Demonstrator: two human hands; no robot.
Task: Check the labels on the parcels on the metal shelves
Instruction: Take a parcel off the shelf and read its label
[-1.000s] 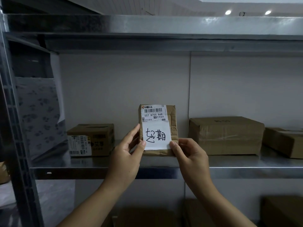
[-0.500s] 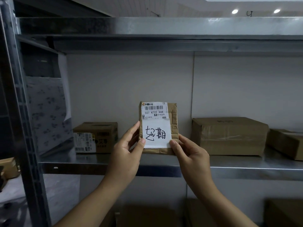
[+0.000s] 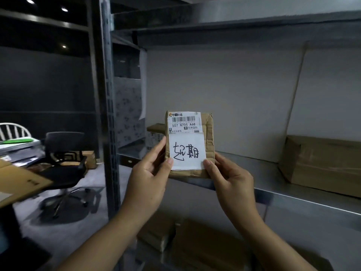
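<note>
A small brown parcel (image 3: 209,133) stands upright in front of the metal shelf (image 3: 293,194), held between both my hands. It carries a printed barcode label (image 3: 183,122) at the top and a white slip with black handwriting (image 3: 186,151) below. My left hand (image 3: 150,173) grips its left edge, thumb pressed on the slip's lower left corner. On the other side, my right hand (image 3: 230,178) grips the lower right corner, thumb on the slip. A second labelled parcel (image 3: 156,133) sits on the shelf behind, mostly hidden.
A large brown box (image 3: 320,165) lies on the shelf at the right. More boxes (image 3: 195,241) sit on the level below. The shelf's upright post (image 3: 107,114) stands left of my hands. Beyond it are a black office chair (image 3: 62,165) and a cardboard sheet (image 3: 17,182).
The view has swung left, bringing the post, chair and room into sight. My hands still hold the small parcel the same way, now slightly away from the shelf front.
</note>
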